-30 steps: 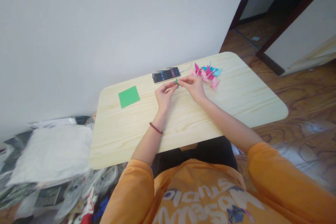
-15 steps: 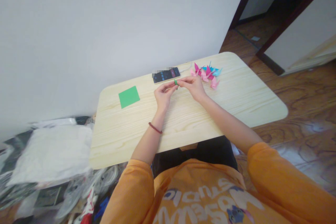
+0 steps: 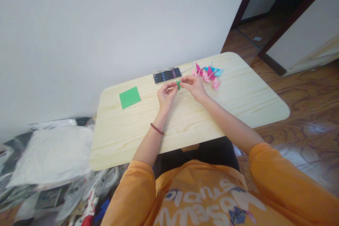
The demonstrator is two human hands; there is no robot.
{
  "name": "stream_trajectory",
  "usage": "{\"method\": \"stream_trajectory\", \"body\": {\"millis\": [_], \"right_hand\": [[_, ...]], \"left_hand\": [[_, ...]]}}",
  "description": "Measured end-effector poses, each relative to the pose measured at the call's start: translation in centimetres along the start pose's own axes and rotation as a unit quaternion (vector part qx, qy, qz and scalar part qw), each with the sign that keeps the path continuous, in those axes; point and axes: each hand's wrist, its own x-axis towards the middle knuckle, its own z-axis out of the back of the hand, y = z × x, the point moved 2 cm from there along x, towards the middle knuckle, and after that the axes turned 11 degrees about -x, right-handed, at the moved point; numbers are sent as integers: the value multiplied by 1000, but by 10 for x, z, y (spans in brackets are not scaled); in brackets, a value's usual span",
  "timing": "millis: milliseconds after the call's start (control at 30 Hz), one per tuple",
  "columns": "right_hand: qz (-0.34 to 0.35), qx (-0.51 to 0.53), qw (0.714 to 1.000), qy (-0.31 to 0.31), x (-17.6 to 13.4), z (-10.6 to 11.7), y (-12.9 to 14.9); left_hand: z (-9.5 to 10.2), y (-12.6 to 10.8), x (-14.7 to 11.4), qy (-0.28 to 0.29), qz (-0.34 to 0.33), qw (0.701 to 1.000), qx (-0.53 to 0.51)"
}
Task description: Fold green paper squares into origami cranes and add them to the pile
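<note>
A small folded piece of green paper is pinched between my two hands above the middle of the table. My left hand grips its left side between thumb and fingers. From the right, my right hand pinches the other side with thumb and forefinger. The fingertips hide part of the folds, so the paper's exact shape is hard to make out. Just beyond my hands lies a phone with a lit screen. Folded paper cranes in pink, magenta and blue sit close to my right hand.
A flat green paper square lies on the left of the pale wooden table. A white cable runs from the phone along the wall. Left of the table, a white bag rests on a pile of things.
The green paper has turned between my fingers and shows a wider face. My left hand has shifted slightly to the right; my right hand has hardly moved.
</note>
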Motion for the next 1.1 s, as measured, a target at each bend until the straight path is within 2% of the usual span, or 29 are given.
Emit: {"method": "stream_trajectory", "body": {"millis": [100,200,333,633,800,967,1100], "right_hand": [[-1,7,1000,23,1,0,-1],[-7,17,999,32,2,1,-2],[-16,23,1000,6,2,2,-2],[-4,9,1000,-5,3,3,-4],[-19,27,999,-37,4,3,-10],[-24,12,998,-59,5,4,-13],[-38,17,998,-44,5,3,-16]], "left_hand": [[0,-1,1,0,-27,1000,-9],[1,0,2,-4,-25,999,-28],[2,2,3,-38,-14,999,-22],[2,10,3,-18,79,993,-86],[-2,13,1,0,121,988,-99],[-2,14,0,-4,145,983,-116],[0,12,3,-16,146,984,-105]]}}
